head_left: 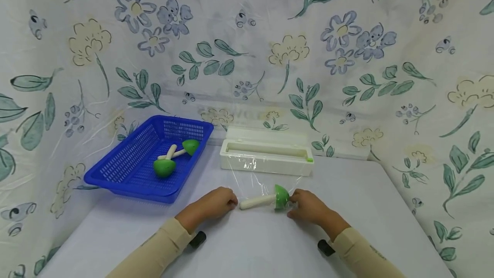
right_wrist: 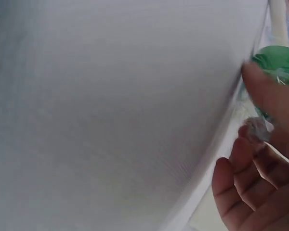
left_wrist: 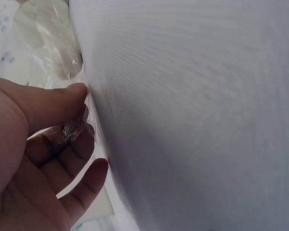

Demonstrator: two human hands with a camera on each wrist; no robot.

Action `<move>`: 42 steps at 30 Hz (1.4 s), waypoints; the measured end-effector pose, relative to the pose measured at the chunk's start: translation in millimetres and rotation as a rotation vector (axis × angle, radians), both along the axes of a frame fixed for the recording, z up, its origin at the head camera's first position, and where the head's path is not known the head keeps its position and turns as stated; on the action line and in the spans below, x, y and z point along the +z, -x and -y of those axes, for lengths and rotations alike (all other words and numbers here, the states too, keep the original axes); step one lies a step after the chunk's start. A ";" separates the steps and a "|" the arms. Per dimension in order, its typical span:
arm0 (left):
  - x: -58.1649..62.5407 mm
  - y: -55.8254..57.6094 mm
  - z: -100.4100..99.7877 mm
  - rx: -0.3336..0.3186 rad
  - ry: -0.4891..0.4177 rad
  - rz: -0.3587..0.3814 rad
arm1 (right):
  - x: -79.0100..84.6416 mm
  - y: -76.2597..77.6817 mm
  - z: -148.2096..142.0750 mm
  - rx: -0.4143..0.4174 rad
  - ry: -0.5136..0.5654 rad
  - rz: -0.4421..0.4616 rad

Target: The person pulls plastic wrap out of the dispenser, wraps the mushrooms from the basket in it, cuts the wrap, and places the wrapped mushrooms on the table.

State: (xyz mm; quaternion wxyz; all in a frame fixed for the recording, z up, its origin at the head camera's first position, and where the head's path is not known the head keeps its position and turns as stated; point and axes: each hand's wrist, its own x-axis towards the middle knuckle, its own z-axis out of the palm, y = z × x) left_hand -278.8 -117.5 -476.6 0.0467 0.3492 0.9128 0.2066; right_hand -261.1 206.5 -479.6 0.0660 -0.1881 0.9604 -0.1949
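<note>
While I look out through the head camera, the nearest things to me are two tan sleeves [head_left: 152, 250] over the white worktop [head_left: 254, 248]. Just beyond them, the left hand [head_left: 218, 203] has its thumb and fingers pinched on a bunch of clear film [head_left: 254, 183], and the right hand [head_left: 308, 207] has its own pinched on more of it. Between them lies a toy mushroom [head_left: 266, 200] on the worktop, stem end toward the left, green cap just beside the right fingers. Film shows against both ends; I cannot tell whether it runs all the way round. I judge the mushroom light and fairly stiff, its cap smooth enough to slip, so I would take it mid-stem. The film looks thin, clingy and easy to tear; I would hold it by gathered edges, pulling evenly. Farther off, it reaches back to a long white box [head_left: 305, 170]. Left of that, a blue basket [head_left: 139, 192] holds two more mushrooms [head_left: 164, 167], before a flowered curtain [head_left: 247, 59].
</note>
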 end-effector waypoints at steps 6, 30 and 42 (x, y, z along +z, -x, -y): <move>-0.1 4.7 1.7 0.011 0.005 -0.004 | -4.1 9.7 -3.6 0.071 0.071 -0.073; -0.9 15.7 -1.9 0.161 -0.117 -0.008 | -10.1 32.6 -21.0 -0.049 0.519 0.182; -6.8 27.7 -3.4 0.364 -0.259 0.196 | -17.6 39.3 -4.2 -0.370 0.544 0.086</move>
